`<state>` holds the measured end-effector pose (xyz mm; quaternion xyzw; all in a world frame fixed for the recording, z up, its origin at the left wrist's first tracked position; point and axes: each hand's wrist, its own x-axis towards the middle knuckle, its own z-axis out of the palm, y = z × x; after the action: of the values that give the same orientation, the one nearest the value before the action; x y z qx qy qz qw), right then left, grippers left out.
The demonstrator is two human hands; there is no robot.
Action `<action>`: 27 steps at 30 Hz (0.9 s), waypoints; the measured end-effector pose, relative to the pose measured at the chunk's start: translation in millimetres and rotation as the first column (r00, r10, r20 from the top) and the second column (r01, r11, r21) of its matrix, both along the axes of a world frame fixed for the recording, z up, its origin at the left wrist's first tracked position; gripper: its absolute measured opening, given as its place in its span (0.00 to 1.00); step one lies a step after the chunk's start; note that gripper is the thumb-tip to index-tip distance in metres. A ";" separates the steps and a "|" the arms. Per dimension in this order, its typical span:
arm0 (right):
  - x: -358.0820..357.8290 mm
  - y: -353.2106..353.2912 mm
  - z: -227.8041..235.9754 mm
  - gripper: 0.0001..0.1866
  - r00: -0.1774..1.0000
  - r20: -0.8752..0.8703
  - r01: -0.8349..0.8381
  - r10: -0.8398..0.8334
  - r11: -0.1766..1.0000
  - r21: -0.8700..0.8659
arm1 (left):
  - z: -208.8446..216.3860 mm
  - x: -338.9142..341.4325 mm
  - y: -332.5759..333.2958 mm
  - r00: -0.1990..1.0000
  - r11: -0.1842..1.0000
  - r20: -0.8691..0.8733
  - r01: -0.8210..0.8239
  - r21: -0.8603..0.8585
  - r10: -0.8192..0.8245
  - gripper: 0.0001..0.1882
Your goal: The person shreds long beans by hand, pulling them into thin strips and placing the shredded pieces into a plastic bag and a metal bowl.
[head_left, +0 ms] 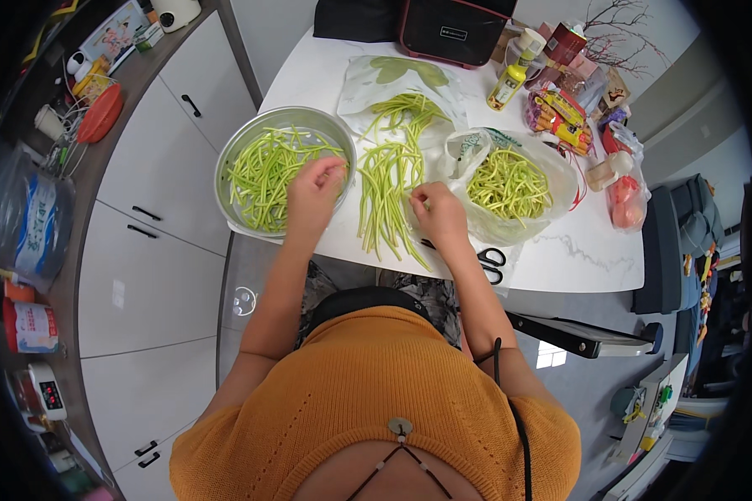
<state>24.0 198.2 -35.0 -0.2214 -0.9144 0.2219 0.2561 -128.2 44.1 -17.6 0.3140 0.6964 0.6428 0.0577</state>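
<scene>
My left hand (316, 194) is over the right rim of a round metal basin (224, 167), its fingers pinched together. Short lengths of green stems (267, 171) fill the basin. My right hand (439, 214) is also closed in a pinch, just right of a loose bunch of long green stems (384, 188) lying on the white table. What either pinch holds, if anything, is too small to make out. Right of that hand, an opened clear plastic bag (543, 213) contains more cut green stems (510, 184). Black-handled scissors (493, 265) lie near the table's front edge.
A white plastic bag (368, 88) lies beyond the bunch, under its far end. Behind stand a dark red-edged appliance (455, 32) and a yellow bottle (508, 83). Packaged food (560, 117) crowds the back right. White cabinets (159, 275) run along the left.
</scene>
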 end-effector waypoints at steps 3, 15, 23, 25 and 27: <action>5.3 2.0 19.2 0.05 0.979 -0.202 -0.096 -0.016 0.840 -0.535 | 2.4 21.8 9.5 0.983 0.986 0.080 0.168 -0.014 -0.166 0.08; 18.0 -2.3 36.4 0.06 0.877 -0.476 -0.376 -0.062 0.529 -0.761 | 9.6 54.3 26.7 0.721 0.832 0.452 0.546 0.097 -0.525 0.07; 30.0 5.9 41.7 0.06 0.874 -0.468 -0.271 -0.131 0.669 -0.692 | -1.3 50.4 28.8 0.798 0.878 0.394 0.475 0.055 -0.456 0.08; 37.6 21.2 41.7 0.07 0.844 -0.499 -0.205 -0.198 0.740 -0.641 | -2.1 47.2 27.3 0.818 0.900 0.393 0.432 0.064 -0.421 0.09; 47.1 41.1 44.4 0.09 0.797 -0.530 -0.069 -0.290 0.828 -0.557 | -5.3 42.2 25.0 0.828 0.915 0.400 0.396 0.077 -0.393 0.09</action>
<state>71.1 239.3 9.3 -0.2601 -0.6689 0.5165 0.4671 -86.0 69.0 -22.9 0.3097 0.5919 0.6648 0.3343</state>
